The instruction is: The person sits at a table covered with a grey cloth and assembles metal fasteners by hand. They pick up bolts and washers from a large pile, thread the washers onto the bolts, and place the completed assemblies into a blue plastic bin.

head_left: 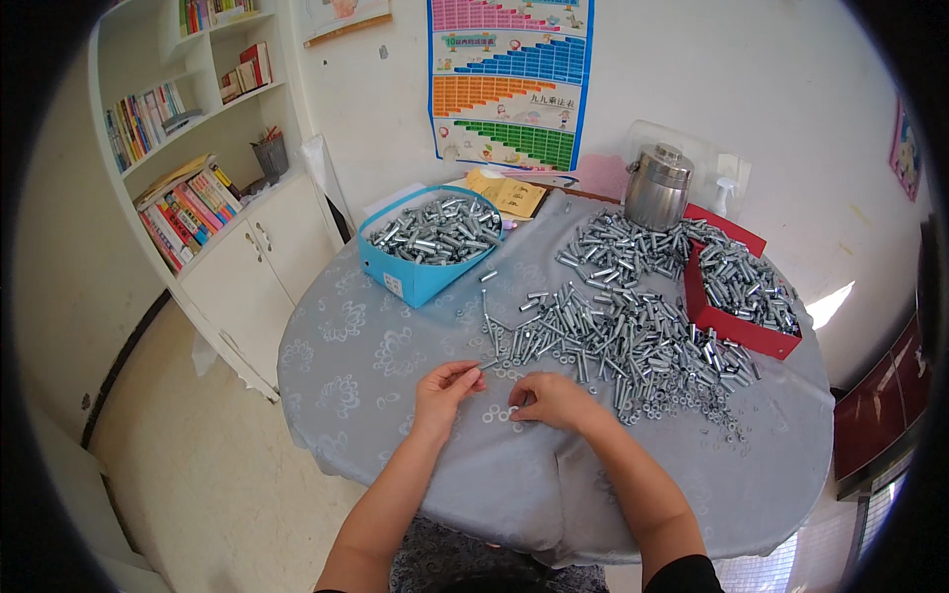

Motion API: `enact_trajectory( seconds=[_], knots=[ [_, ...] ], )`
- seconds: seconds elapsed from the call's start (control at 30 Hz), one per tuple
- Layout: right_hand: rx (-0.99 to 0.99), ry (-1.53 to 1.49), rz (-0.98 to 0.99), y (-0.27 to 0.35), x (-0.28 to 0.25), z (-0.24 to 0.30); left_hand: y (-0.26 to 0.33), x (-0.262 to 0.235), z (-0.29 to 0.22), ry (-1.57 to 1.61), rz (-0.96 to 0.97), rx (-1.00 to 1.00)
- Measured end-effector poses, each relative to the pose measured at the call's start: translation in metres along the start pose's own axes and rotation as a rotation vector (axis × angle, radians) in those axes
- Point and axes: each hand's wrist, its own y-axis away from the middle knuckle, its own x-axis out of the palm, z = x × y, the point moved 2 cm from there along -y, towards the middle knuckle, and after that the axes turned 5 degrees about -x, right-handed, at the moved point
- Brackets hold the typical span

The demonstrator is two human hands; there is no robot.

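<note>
White walls all round, pale speckled floor [213,474] below. At left, a white bookshelf [188,119] packed with colourful books, closed cupboard doors [259,259] beneath, a dark pen pot [270,156] on its ledge. On the far wall, a bright multicoloured chart [509,79].

In the middle, a round desk [376,346] under a grey-blue cloth with a pale flower pattern, hanging in folds at the near edge. Across the right half of the cloth, a broad loose heap of silvery metal bolts [613,336], thinning into scattered small nuts toward the near right. At far left of the heap, a blue cardboard box [420,272] full of the same bolts; at the right edge, a red box [736,326] likewise filled. Behind the heap, a steel lidded canister [657,186], yellow paper packets [509,195] just beside the blue box, a small pump bottle [725,196] against the wall.

Near the front edge, two bare forearms entering from below. Left hand [443,387] with fingertips pinched on one bolt [484,365], grip closed around it. Right hand [554,400] curled, fingers down on the cloth among a few small washers [494,415]; grip pinched, held piece too small to tell.
</note>
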Motion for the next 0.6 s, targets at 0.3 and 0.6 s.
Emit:
enact_trajectory(
  seconds=[0.3,0.6],
  knots=[
    [0.042,-0.58,-0.325,-0.007,-0.003,-0.018,0.001,0.003,0.0,0.016,0.007,-0.057],
    [0.064,-0.851,-0.386,-0.005,-0.014,-0.009,0.003,0.004,0.003,0.051,0.077,-0.172]
  ],
)
